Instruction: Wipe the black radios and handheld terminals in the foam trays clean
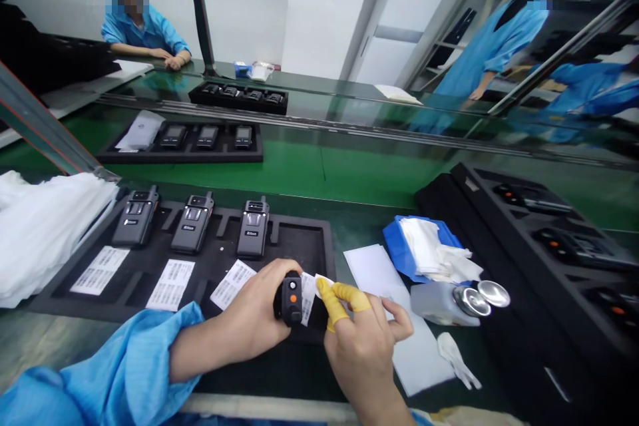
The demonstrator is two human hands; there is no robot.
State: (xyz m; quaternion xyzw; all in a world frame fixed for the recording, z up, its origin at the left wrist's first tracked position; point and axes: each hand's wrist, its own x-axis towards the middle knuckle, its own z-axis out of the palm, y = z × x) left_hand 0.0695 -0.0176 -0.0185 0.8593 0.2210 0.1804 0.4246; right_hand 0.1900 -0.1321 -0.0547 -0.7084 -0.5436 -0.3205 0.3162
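Observation:
My left hand (264, 306) grips a black two-way radio (292, 303) upright, its side with an orange button facing me. Yellow finger cots cover the thumb and forefinger of my right hand (362, 329), which pinches a small white piece (323, 283), close beside the radio; whether it is cloth or paper I cannot tell. Behind them, three more radios (253, 229) lie in a black foam tray (299, 229). Printed label sheets (171, 284) lie at the tray's front, and one label sheet (308, 303) shows partly between my hands.
At right are a blue packet of white wipes (434, 249), a bottle with a metal lid (444, 303), white paper (417, 353) and stacked black trays (479, 239). White bags (50, 226) lie at left. Another tray (219, 153) rests on the green belt (324, 176). Co-workers (144, 26) are beyond.

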